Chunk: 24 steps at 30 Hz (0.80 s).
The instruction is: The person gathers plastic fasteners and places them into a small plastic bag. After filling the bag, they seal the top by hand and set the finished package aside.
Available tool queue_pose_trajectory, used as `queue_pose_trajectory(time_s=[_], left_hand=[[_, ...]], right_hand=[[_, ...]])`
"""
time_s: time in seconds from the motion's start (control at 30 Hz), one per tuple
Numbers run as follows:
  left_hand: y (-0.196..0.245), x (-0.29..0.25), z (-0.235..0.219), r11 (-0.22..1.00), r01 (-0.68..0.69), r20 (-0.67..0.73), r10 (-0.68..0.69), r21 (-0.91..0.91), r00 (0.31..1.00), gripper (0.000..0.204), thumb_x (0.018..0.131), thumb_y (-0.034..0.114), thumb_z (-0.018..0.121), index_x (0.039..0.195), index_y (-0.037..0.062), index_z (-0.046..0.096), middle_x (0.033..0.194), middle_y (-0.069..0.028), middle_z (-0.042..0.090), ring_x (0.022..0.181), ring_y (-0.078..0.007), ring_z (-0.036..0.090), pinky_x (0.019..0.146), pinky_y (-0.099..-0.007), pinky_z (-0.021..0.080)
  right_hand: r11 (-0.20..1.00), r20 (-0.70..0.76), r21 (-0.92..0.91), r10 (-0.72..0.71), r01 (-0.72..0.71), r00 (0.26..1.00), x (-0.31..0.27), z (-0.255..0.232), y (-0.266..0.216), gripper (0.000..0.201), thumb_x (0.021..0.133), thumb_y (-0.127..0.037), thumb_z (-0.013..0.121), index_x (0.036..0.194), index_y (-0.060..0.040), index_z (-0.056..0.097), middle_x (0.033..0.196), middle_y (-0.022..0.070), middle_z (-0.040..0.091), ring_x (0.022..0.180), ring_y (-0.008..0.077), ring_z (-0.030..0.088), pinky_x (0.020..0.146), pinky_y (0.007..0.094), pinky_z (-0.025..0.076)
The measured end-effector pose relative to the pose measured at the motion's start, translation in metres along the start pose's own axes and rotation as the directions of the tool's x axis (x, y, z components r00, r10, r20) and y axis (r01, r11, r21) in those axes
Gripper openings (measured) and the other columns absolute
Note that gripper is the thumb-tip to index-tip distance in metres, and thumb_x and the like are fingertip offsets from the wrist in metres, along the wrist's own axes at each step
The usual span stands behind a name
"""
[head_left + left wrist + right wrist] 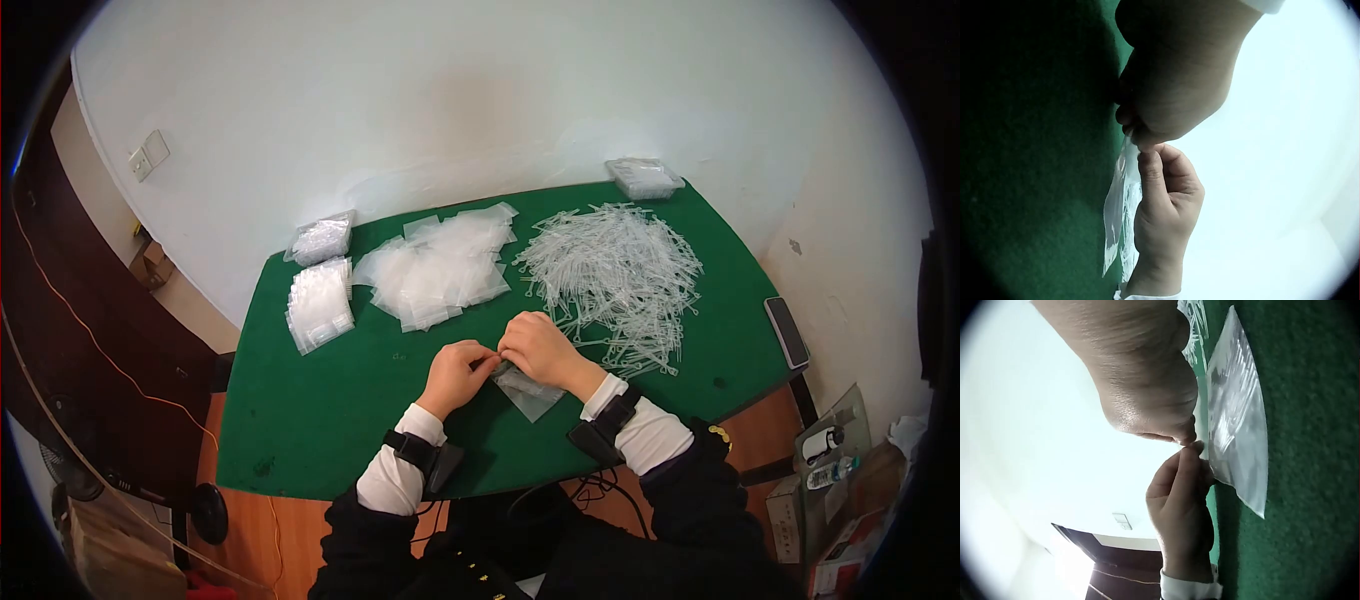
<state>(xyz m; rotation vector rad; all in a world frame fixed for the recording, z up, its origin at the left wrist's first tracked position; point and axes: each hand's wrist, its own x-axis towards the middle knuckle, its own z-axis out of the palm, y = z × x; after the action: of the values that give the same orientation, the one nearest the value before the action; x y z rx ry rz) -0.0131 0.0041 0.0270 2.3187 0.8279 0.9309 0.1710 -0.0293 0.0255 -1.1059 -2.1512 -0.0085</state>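
A clear plastic bag [532, 397] with thin clear pieces inside lies at the front middle of the green table. My left hand [458, 376] pinches its top edge from the left, thumb against fingers. From the other side my right hand [541, 350] pinches the same edge, the fingertips of both hands meeting there. In the right wrist view the bag [1239, 422] hangs down from the fingers, its lower end close over the cloth. Just beyond the right hand spreads a heap of thin clear plastic sticks [618, 275] with looped ends.
A pile of flat translucent bags [440, 268] lies mid-table. Left of it is a row of overlapping bags [320, 308], with a clear container [322, 240] behind. Another clear box [645, 178] stands at the back right, and a phone [787, 332] lies by the right edge.
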Motion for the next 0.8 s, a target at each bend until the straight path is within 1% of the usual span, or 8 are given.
queue_pose_trajectory(time_s=[0.07, 0.23, 0.33, 0.5, 0.6, 0.63, 0.73, 0.8], left_hand=[[-0.001, 0.000, 0.001, 1.000, 0.012, -0.003, -0.012, -0.011, 1.000, 0.012, 0.073, 0.013, 0.067, 0.074, 0.0018, 0.065, 0.064, -0.0097, 0.057, 0.056, -0.0249, 0.055, 0.051, -0.0334, 0.043], [-0.001, 0.000, 0.001, 0.998, 0.037, -0.012, -0.038, -0.045, 0.999, 0.012, 0.073, 0.013, 0.067, 0.074, 0.0008, 0.065, 0.064, -0.0097, 0.058, 0.054, -0.0233, 0.055, 0.050, -0.0322, 0.042], [-0.004, 0.000, 0.001, 0.997, 0.047, -0.015, -0.048, -0.056, 0.999, 0.013, 0.074, 0.013, 0.066, 0.074, 0.0002, 0.065, 0.064, -0.0097, 0.058, 0.053, -0.0223, 0.055, 0.050, -0.0314, 0.042], [-0.005, 0.000, 0.001, 0.994, 0.081, -0.012, -0.082, -0.074, 0.997, 0.014, 0.075, 0.013, 0.066, 0.074, -0.0003, 0.064, 0.064, -0.0098, 0.058, 0.053, -0.0212, 0.054, 0.049, -0.0303, 0.042], [-0.005, 0.000, 0.001, 0.993, 0.083, -0.001, -0.084, -0.082, 0.996, 0.014, 0.075, 0.014, 0.066, 0.073, -0.0004, 0.064, 0.064, -0.0098, 0.058, 0.053, -0.0212, 0.054, 0.050, -0.0304, 0.042], [-0.005, 0.000, 0.001, 0.993, 0.085, 0.003, -0.085, -0.086, 0.996, 0.015, 0.075, 0.014, 0.065, 0.073, -0.0004, 0.064, 0.064, -0.0099, 0.058, 0.053, -0.0212, 0.055, 0.050, -0.0305, 0.042], [-0.004, 0.000, 0.001, 0.992, 0.090, 0.019, -0.089, -0.085, 0.996, 0.015, 0.075, 0.015, 0.065, 0.073, -0.0003, 0.064, 0.064, -0.0098, 0.058, 0.054, -0.0214, 0.055, 0.050, -0.0309, 0.042], [-0.003, 0.000, 0.000, 0.992, 0.094, 0.025, -0.092, -0.084, 0.995, 0.016, 0.075, 0.015, 0.065, 0.073, -0.0003, 0.064, 0.064, -0.0098, 0.058, 0.054, -0.0215, 0.055, 0.051, -0.0311, 0.042]], right_hand=[[0.998, 0.019, 0.016, 0.066, -0.067, 0.998, 0.000, -0.001, -0.001, 0.007, 0.074, -0.017, 0.060, 0.074, -0.0102, 0.060, 0.077, 0.0032, 0.054, 0.084, 0.0230, 0.051, 0.080, 0.0362, 0.037], [0.995, -0.025, 0.017, 0.098, -0.098, 0.995, -0.001, -0.003, 0.001, 0.008, 0.075, -0.018, 0.060, 0.073, -0.0100, 0.060, 0.075, 0.0032, 0.054, 0.082, 0.0229, 0.051, 0.078, 0.0361, 0.037], [0.988, -0.052, 0.036, 0.149, -0.147, 0.988, -0.001, -0.003, 0.004, 0.010, 0.074, -0.018, 0.061, 0.071, -0.0095, 0.060, 0.073, 0.0037, 0.055, 0.079, 0.0236, 0.052, 0.075, 0.0359, 0.038], [0.982, -0.092, 0.078, 0.177, -0.170, 0.980, 0.000, -0.005, 0.010, 0.011, 0.073, -0.018, 0.062, 0.070, -0.0080, 0.060, 0.071, 0.0046, 0.056, 0.074, 0.0246, 0.053, 0.069, 0.0361, 0.040], [0.952, -0.107, 0.182, 0.270, -0.248, 0.957, -0.001, -0.006, 0.012, 0.012, 0.073, -0.016, 0.063, 0.069, -0.0053, 0.059, 0.069, 0.0063, 0.056, 0.069, 0.0258, 0.053, 0.064, 0.0362, 0.042], [0.951, -0.107, 0.182, 0.270, -0.248, 0.957, -0.001, -0.007, 0.013, 0.012, 0.073, -0.016, 0.063, 0.069, -0.0053, 0.059, 0.069, 0.0063, 0.056, 0.069, 0.0258, 0.053, 0.064, 0.0362, 0.042], [0.890, -0.045, 0.293, 0.379, -0.350, 0.924, -0.002, -0.007, 0.015, 0.012, 0.074, -0.013, 0.061, 0.072, -0.0021, 0.058, 0.070, 0.0080, 0.056, 0.070, 0.0233, 0.055, 0.064, 0.0330, 0.042], [0.878, -0.045, 0.312, 0.396, -0.364, 0.917, -0.003, -0.006, 0.015, 0.012, 0.074, -0.013, 0.061, 0.073, -0.0016, 0.058, 0.070, 0.0084, 0.056, 0.070, 0.0226, 0.055, 0.064, 0.0323, 0.043]])
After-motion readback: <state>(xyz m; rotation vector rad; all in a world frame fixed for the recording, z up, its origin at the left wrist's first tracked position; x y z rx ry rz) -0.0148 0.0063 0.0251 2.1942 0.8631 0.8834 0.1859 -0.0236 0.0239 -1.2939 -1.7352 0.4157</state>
